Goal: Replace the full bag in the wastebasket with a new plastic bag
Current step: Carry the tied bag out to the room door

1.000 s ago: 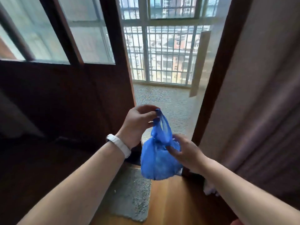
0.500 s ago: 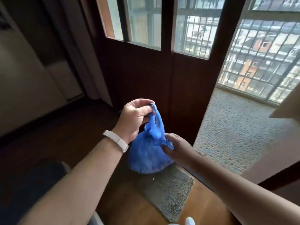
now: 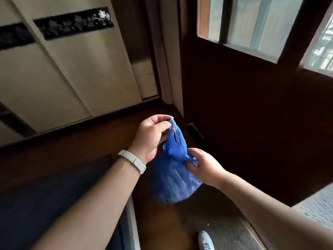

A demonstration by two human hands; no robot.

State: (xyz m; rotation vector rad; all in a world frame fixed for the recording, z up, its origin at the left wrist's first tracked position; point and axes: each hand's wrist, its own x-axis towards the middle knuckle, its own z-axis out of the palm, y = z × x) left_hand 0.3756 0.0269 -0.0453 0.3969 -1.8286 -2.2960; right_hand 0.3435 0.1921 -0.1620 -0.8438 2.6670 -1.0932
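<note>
The left hand pinches the blue bag's gathered top; the right hand grips its neck. The bag hangs above the wooden floor. No writing is legible.

Two bare arms reach out in front, hands close together.

The left hand is higher, with its thumb and fingers pinched tight on the blue bag (there is a white band on that wrist). The right hand is lower, its fingertips squeezed on the bag's bunched neck.
</note>
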